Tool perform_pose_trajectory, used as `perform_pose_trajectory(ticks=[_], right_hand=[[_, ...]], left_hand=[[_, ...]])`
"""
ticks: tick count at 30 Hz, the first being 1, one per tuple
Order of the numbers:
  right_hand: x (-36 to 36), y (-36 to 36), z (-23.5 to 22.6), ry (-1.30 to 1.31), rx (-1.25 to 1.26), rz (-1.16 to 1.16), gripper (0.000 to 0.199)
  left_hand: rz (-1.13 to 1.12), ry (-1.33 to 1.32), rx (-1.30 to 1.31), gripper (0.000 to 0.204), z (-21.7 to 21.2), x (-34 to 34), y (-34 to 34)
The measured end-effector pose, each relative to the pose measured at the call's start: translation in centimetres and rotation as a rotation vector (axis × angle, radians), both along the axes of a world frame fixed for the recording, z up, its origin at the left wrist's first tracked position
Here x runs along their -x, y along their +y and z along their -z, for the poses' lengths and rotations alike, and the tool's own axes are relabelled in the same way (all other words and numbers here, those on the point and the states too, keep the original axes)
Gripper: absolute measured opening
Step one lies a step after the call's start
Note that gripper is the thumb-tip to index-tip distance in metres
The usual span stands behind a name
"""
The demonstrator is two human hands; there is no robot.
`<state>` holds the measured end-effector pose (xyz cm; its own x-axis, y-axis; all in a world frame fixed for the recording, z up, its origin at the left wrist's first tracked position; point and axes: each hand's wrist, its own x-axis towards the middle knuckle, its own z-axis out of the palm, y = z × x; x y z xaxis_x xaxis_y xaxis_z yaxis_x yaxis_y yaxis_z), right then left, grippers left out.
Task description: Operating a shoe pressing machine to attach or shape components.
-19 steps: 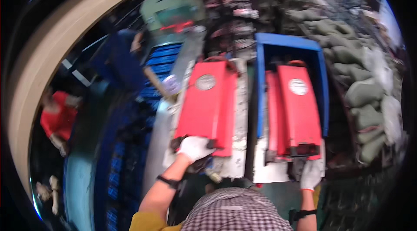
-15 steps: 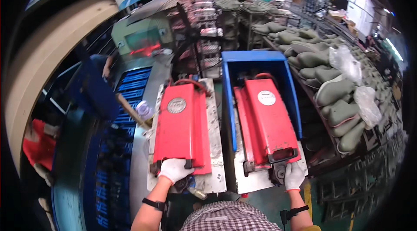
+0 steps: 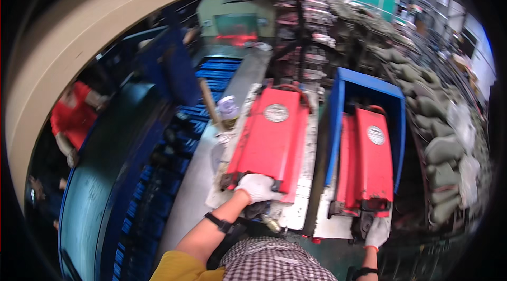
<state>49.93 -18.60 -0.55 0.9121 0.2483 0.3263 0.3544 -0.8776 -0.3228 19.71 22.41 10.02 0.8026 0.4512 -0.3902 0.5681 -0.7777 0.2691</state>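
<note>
Two red machine covers with round silver plates lie side by side before me on pale base plates. My left hand (image 3: 257,188), in a white knit glove, is closed over the front edge of the left red machine cover (image 3: 266,143). At the front end of the right red machine cover (image 3: 374,162), my gloved right hand (image 3: 376,232) is closed beside a dark round fitting (image 3: 364,222) below a black handle (image 3: 376,204). What its fingers grip is hidden and blurred. A blue open-fronted hood (image 3: 369,81) surrounds the back of the right cover.
To the left runs a conveyor with blue slats (image 3: 214,83), a metal ledge beside it. A purple-and-white container (image 3: 228,108) stands on that ledge. Grey-green boot-shaped pieces (image 3: 443,149) crowd a rack at the right. A person in red (image 3: 76,114) is at the far left.
The whole view has swung left, so the machines and hands appear farther right. More of the conveyor side shows. Both hands stay at the fronts of the two red covers.
</note>
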Motion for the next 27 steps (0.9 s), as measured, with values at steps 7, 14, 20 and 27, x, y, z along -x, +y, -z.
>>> perform_pose_trajectory(ticks=[7, 14, 20, 27], right_hand=[[-2.5, -1.7, 3.1, 0.074, 0.083, -0.042, 0.049], [-5.1, -3.3, 6.3, 0.120, 0.100, -0.065, 0.056], [-3.9, -2.8, 4.5, 0.212, 0.160, 0.001, 0.060], [-2.4, -1.5, 3.0, 0.106, 0.079, -0.010, 0.051]], left_hand=[[-0.050, -0.073, 0.015, 0.074, -0.1, 0.5, -0.1], [-0.096, -0.082, 0.067, 0.067, -0.6, 0.7, -0.2], [-0.069, -0.077, 0.070, 0.067, -0.3, 0.6, 0.0], [-0.080, -0.073, 0.045, 0.068, 0.1, 0.4, 0.0]])
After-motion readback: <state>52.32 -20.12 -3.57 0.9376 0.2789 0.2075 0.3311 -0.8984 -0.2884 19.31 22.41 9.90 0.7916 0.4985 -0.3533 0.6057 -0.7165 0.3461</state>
